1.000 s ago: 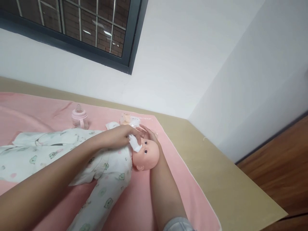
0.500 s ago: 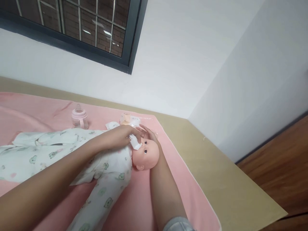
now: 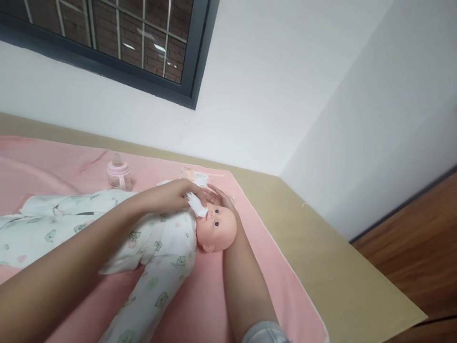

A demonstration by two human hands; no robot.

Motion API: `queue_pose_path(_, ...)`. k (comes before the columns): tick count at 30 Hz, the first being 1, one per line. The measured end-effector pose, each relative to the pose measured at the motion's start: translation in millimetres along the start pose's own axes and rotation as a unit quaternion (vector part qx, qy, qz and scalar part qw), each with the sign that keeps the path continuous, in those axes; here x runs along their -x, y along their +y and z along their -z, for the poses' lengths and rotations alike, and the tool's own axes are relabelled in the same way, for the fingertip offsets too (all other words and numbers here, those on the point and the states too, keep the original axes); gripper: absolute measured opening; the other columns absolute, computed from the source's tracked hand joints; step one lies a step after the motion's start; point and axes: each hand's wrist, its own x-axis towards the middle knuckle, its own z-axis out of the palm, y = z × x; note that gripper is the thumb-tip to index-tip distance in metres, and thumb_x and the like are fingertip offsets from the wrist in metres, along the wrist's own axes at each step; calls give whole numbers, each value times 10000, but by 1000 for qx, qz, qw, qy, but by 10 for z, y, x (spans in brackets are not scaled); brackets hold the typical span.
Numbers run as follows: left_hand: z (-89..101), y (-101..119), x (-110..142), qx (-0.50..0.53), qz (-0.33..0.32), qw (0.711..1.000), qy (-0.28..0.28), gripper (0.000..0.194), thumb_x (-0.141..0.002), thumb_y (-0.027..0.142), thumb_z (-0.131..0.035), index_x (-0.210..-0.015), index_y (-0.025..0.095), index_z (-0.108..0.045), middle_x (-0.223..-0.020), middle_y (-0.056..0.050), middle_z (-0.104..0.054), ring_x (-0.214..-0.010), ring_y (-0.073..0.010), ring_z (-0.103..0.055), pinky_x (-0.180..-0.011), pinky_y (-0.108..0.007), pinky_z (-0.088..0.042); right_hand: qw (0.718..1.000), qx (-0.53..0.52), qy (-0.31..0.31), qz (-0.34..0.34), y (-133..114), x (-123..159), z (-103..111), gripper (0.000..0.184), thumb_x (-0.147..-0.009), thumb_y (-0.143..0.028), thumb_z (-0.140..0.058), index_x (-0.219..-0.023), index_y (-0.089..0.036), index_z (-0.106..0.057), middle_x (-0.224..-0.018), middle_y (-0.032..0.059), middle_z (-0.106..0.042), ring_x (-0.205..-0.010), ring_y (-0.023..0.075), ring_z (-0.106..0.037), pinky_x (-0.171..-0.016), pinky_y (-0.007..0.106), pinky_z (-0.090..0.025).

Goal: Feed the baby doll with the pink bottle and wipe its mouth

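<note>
A baby doll (image 3: 219,233) in a white printed outfit (image 3: 167,247) lies on its back, its bald head toward the right. My left hand (image 3: 174,195) reaches over its chest and pinches a white tissue (image 3: 197,205). One end of the tissue touches the doll's face beside the mouth. My right hand (image 3: 222,196) lies along the far side of the head, with its fingers stretched and slightly apart near the cheek. Against the top of the head rests my right wrist. The palm is mostly hidden behind the head.
Beneath the doll is a pink blanket (image 3: 285,290) on a tan surface (image 3: 339,271). A pink baby bottle (image 3: 119,172) stands beyond the doll's body. A printed soft pack (image 3: 189,174) lies behind my hands. A white wall (image 3: 246,105) and a dark-framed window (image 3: 189,90) rise behind.
My left hand has drawn the tissue slightly left, away from the middle of the doll's face, so the mouth shows more. My right hand has stayed in place.
</note>
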Motion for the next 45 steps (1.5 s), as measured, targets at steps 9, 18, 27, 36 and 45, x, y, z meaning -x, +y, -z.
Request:
queue_pose_path(9,20,-89,5,-30,-6,998,-55,433,-624,78,-485,-953,239,-716,-1013,39,-701,-934,-186,-626,-760,-216,-445,1000,-7,-6,16,45,-37,37,402,-712,-469,-679,-1063,-282,-625,-1114,28,-671,-1132,219,-584,-1048,441,-404)
queue_pose_path(18,-58,-83,-32,-47,-7,999,-26,403,-608,59,-454,-849,226,-730,-886,40,-713,-803,-172,-633,-650,-212,-421,1000,-11,-18,6,30,-32,46,380,-718,-441,-682,-1059,-284,-623,-1150,21,-655,-1147,211,-577,-1063,431,-399)
queue_pose_path(27,-78,-135,-53,-74,-16,997,7,430,-584,66,-422,-820,253,-729,-892,55,-709,-842,-172,-628,-693,-224,-416,1000,-5,-23,-2,52,-131,92,345,-728,-430,-671,-1033,-276,-627,-1125,17,-664,-1150,206,-575,-1075,435,-381)
queue_pose_path(36,-87,-170,-62,-79,26,996,25,510,-536,55,-386,-862,247,-729,-907,35,-712,-807,-183,-628,-685,-233,-429,999,7,-27,22,72,-111,118,367,-731,-444,-658,-1063,-294,-618,-1141,15,-660,-1155,222,-574,-1049,454,-405)
queue_pose_path(45,-75,-112,-45,-80,38,995,36,427,-604,124,-420,-877,244,-726,-927,21,-720,-853,-194,-634,-767,-251,-460,999,-3,-32,2,59,-161,125,361,-724,-430,-670,-1048,-280,-617,-1155,23,-657,-1173,217,-566,-1059,433,-396)
